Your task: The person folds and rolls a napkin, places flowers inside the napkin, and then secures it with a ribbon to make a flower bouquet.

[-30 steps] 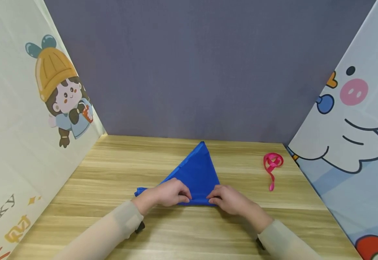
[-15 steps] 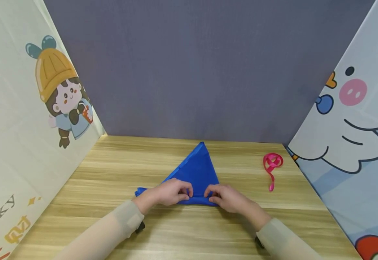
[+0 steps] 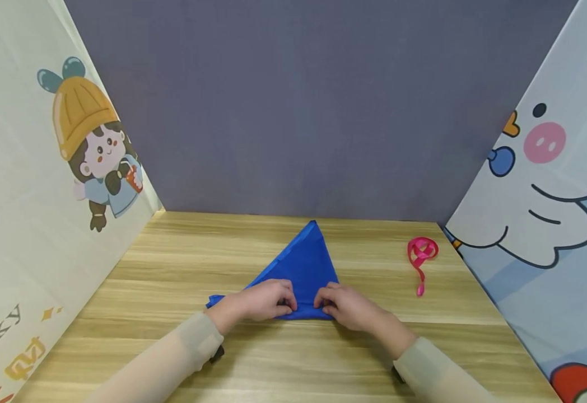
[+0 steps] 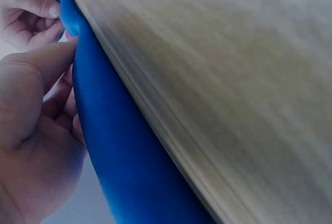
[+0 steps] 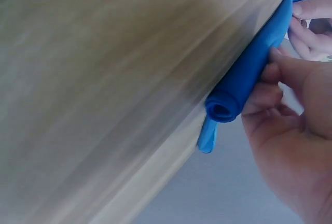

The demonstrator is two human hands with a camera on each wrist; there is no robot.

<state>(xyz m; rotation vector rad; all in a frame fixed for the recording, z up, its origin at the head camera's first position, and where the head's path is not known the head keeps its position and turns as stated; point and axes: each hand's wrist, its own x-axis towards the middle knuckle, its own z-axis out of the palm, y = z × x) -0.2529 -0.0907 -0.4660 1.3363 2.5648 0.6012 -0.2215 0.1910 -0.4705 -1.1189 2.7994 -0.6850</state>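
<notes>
In the head view, the left hand and right hand pinched the near edge of the cloth, near each other; it lay on the table, its peak pointing away beyond both grips. The ribbon lay right of the right hand's grip, well apart. In the left wrist view, the left hand held the rolled cloth between thumb and fingers. In the right wrist view, its coiled end stuck out beside the right hand.
</notes>
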